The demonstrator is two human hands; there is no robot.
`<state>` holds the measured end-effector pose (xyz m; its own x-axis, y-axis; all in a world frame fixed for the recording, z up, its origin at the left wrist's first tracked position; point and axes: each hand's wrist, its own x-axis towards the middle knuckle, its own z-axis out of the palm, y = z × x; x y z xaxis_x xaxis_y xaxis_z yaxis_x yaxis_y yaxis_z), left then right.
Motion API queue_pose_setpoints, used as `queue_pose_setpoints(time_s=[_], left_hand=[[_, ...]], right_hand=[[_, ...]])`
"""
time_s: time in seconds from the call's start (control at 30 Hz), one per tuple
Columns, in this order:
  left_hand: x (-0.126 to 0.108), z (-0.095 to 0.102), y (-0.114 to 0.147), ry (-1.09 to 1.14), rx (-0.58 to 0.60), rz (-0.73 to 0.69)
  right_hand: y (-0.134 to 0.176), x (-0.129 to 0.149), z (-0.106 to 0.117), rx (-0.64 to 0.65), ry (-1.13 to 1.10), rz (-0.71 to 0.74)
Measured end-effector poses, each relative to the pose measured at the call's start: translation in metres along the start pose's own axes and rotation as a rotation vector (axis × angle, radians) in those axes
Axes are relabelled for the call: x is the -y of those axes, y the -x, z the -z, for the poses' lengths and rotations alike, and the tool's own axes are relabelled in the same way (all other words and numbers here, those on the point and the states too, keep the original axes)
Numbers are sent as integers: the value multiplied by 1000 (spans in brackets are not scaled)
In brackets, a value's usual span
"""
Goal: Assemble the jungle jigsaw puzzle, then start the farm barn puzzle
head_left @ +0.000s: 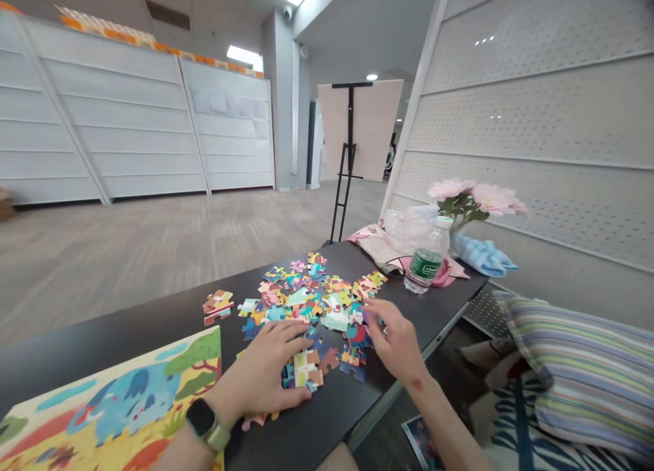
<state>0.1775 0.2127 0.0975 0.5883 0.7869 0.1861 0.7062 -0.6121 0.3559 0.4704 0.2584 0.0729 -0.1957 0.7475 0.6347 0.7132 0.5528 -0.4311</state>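
A loose heap of colourful jigsaw puzzle pieces lies on the dark table. My left hand rests over the near left of the heap, fingers stretched and thumb apart, with light yellow pieces showing between them. At the right edge of the heap, my right hand pinches a puzzle piece, mostly hidden by the fingers. A small joined cluster of pieces sits apart on the left. By my left forearm lies a picture board showing a blue elephant, partly covered by the arm.
A water bottle with a green label stands at the table's right end, near crumpled plastic, cloths and pink flowers. A striped cushion is at my right. An easel stands beyond the table.
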Motion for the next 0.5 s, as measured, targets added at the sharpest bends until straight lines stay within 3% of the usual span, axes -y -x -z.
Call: queue_pose_setpoints(time_s=[0.07, 0.2, 0.3, 0.5], left_hand=[[3, 1, 1, 10, -37, 16], [10, -2, -1, 22, -106, 33], [14, -6, -2, 13, -127, 33], [17, -9, -1, -2, -150, 22]], right_hand=[[8, -22, 16, -17, 127, -149], [28, -55, 38, 220, 208, -255], [34, -54, 39, 307, 164, -245], [21, -35, 28, 249, 70, -244]])
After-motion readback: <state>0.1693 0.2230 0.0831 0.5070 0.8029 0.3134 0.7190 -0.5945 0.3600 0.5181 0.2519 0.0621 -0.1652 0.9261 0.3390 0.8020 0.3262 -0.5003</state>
